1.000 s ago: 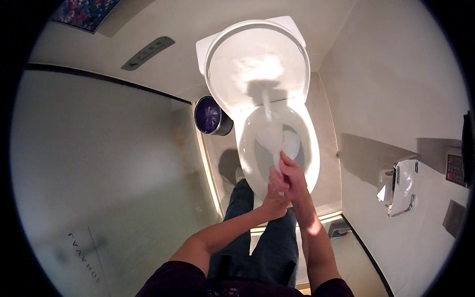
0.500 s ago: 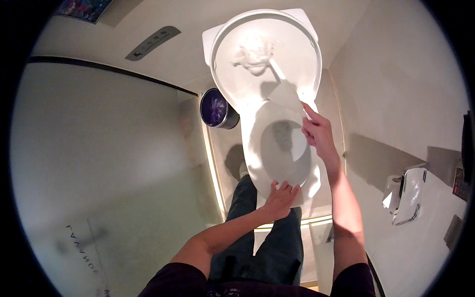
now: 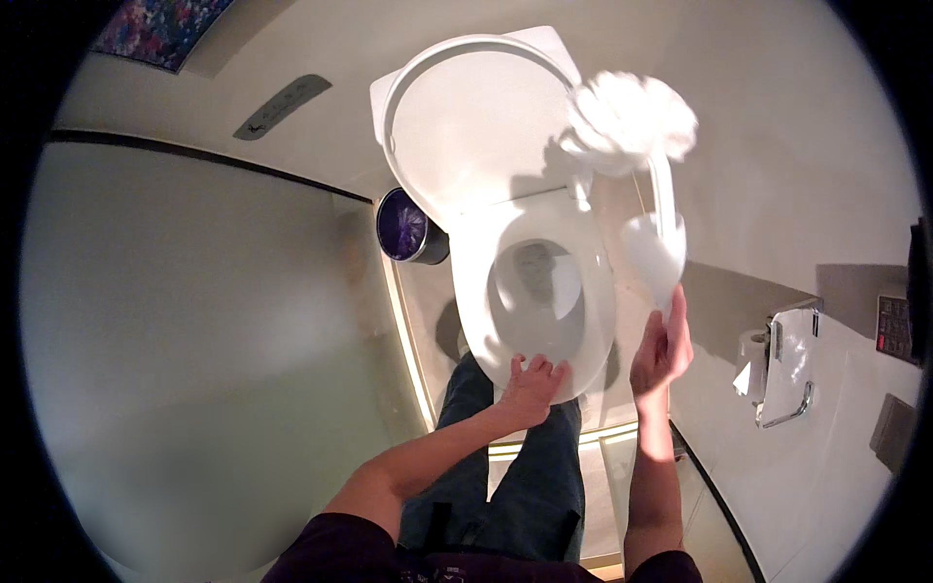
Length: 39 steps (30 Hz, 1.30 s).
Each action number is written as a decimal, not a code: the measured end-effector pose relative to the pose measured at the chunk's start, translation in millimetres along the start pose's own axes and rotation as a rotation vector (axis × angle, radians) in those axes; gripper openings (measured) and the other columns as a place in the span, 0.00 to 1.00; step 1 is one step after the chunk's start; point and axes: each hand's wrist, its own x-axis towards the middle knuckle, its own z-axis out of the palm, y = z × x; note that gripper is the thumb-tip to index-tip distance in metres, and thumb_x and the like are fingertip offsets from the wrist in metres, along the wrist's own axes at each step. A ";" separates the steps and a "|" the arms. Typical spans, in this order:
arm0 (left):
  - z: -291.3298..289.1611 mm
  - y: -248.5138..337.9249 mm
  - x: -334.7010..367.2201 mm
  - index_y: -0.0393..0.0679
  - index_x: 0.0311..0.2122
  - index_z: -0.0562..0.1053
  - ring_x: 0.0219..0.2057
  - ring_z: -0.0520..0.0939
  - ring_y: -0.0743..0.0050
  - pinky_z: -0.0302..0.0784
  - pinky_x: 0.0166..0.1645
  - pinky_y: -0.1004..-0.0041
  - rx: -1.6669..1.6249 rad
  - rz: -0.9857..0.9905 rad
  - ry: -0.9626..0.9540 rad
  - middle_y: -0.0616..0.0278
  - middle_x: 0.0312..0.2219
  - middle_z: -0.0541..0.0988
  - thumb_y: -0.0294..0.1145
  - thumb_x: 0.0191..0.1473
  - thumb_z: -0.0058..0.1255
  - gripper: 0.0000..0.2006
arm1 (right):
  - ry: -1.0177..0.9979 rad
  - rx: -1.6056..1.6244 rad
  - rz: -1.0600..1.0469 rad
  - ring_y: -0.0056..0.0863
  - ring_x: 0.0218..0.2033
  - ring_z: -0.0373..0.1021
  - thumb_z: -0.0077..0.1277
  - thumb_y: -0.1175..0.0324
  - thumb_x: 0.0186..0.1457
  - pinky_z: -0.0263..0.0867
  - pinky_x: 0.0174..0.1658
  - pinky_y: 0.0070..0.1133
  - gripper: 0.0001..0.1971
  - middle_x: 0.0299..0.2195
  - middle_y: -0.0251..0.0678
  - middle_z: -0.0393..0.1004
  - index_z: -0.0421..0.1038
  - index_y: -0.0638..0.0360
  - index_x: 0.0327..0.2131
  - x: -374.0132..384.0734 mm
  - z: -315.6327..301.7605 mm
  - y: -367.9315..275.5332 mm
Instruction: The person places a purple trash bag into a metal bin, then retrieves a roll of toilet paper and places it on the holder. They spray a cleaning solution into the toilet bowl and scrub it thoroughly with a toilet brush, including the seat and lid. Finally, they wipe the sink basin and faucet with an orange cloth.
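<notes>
In my right hand (image 3: 663, 352) is a white toilet brush (image 3: 665, 204), its fluffy head up and to the right of the raised toilet lid (image 3: 476, 126). My fingers are closed round its grip, just below a white flared guard on the handle. My left hand (image 3: 531, 391) is over the front edge of the lowered toilet seat (image 3: 473, 291). Its fingers are loosely bent and apart, with nothing visible in them. Whether they touch the seat I cannot tell. Between the hands and the lid, the toilet bowl (image 3: 515, 325) stands uncovered.
A small bin (image 3: 428, 248) with a purple liner stands left of the toilet. Frosted glass (image 3: 214, 340) fills the left side. On the right wall are a metal paper holder (image 3: 792, 369) with a roll and a control panel (image 3: 894, 327). A sign strip (image 3: 282, 107) is on the back wall.
My right hand has moved right and toward me, bringing the brush off the raised lid to the toilet's right side. My left hand stays by the seat's front edge. The view has shifted slightly.
</notes>
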 end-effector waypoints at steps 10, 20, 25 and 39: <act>-141.3 -2.6 -24.1 0.42 0.49 0.72 0.51 0.70 0.59 0.54 0.54 0.55 0.020 0.094 0.411 0.58 0.41 0.73 0.33 0.29 0.57 0.33 | 0.005 -0.255 0.188 0.22 0.31 0.68 0.43 0.77 0.62 0.66 0.35 0.19 0.23 0.43 0.45 0.75 0.59 0.71 0.61 -111.3 -104.1 -25.6; -361.9 -124.4 73.2 0.46 0.57 0.65 0.53 0.67 0.58 0.62 0.55 0.52 0.514 -0.160 0.894 0.58 0.53 0.67 0.58 0.48 0.61 0.36 | -0.445 0.206 1.247 0.11 0.18 0.55 0.42 0.73 0.62 0.53 0.20 0.13 0.27 0.18 0.23 0.60 0.57 0.50 0.65 -215.8 -89.6 -62.5; -431.0 -209.5 122.5 0.43 0.62 0.62 0.58 0.69 0.48 0.65 0.62 0.52 -0.849 -0.203 0.499 0.46 0.56 0.70 0.59 0.55 0.53 0.38 | -0.525 0.668 1.568 0.11 0.18 0.57 0.43 0.72 0.61 0.55 0.18 0.14 0.32 0.20 0.24 0.61 0.50 0.50 0.68 -192.0 -26.5 -58.9; -397.0 -275.3 203.7 0.42 0.59 0.67 0.55 0.71 0.47 0.68 0.58 0.52 -0.231 -0.345 0.329 0.45 0.55 0.71 0.52 0.57 0.52 0.31 | -0.939 -0.246 0.686 0.54 0.36 0.72 0.46 0.76 0.54 0.68 0.39 0.41 0.31 0.36 0.54 0.74 0.58 0.55 0.63 -167.9 64.8 -22.1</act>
